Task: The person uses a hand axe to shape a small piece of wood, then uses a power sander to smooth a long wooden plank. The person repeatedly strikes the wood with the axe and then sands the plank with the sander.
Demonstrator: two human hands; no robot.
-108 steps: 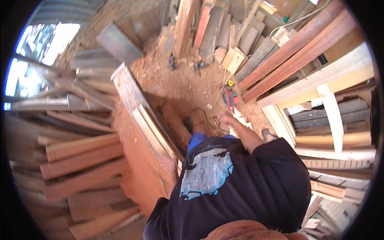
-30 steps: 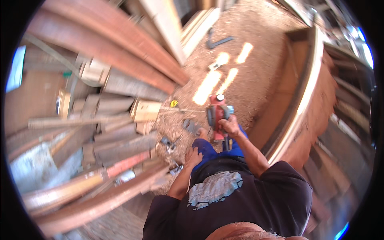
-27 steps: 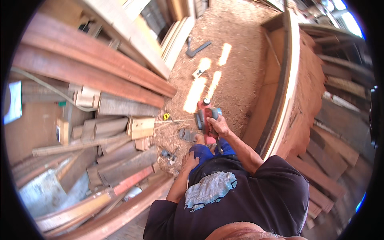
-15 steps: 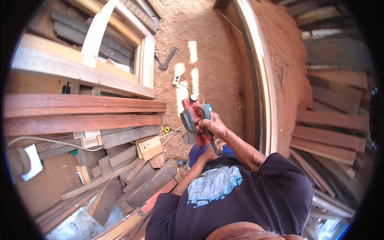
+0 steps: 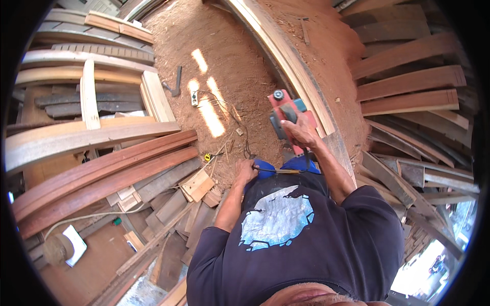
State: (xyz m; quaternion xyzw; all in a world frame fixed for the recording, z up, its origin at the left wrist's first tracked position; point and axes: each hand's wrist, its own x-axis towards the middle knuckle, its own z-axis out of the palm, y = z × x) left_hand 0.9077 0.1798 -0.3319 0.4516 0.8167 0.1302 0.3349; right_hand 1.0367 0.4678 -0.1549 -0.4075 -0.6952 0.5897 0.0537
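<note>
My right hand is wrapped around the handle of a red and black electric hand planer. The planer is at the near end of a long pale board; whether its sole touches the wood cannot be seen. Down by my waist, my left hand is closed on a black power cord, which stretches across my lap toward the planer.
On the sawdust-covered floor lie a white socket block with loose cable, a dark L-shaped tool and a yellow tape measure. Reddish planks and a pale wooden frame stand left. Stacked boards line the right.
The planer has moved right in my right hand, over to the pale board. My left hand has come away from beside the planer toward the left, with the cord in it. The view has turned.
</note>
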